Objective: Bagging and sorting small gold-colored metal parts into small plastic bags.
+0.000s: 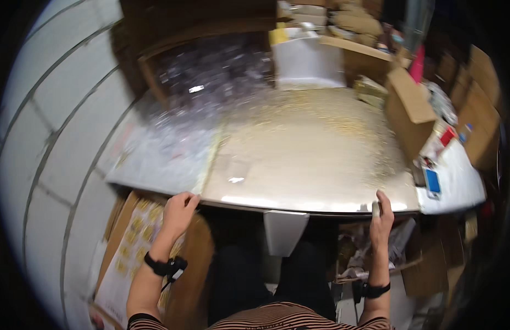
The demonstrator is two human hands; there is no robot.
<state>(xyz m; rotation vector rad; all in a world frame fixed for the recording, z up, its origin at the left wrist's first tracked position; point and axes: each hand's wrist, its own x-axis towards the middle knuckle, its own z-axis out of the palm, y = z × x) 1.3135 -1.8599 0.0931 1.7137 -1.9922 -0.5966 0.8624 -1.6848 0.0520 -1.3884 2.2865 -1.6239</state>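
Picture's pretty blurry, so bear with me. The left hand (181,210) is at the front edge of the tabletop (299,170), fingers curled in; can't tell if they're closed on anything. The right hand (382,212) is near the other end of that edge, thumb and index apart, remaining fingers mostly hidden. Something pale covers the thumb, too smeared to name.

Thin yellow pieces (343,124) lie scattered over the back and right of the tabletop, single ones impossible to pick out. A small clear packet (236,169) sits near the front left, mostly just glare. The clear plastic heap (216,63) behind is a blur too. Below left, the forearm partly blocks a box (116,234) of yellowish bundles (135,224).
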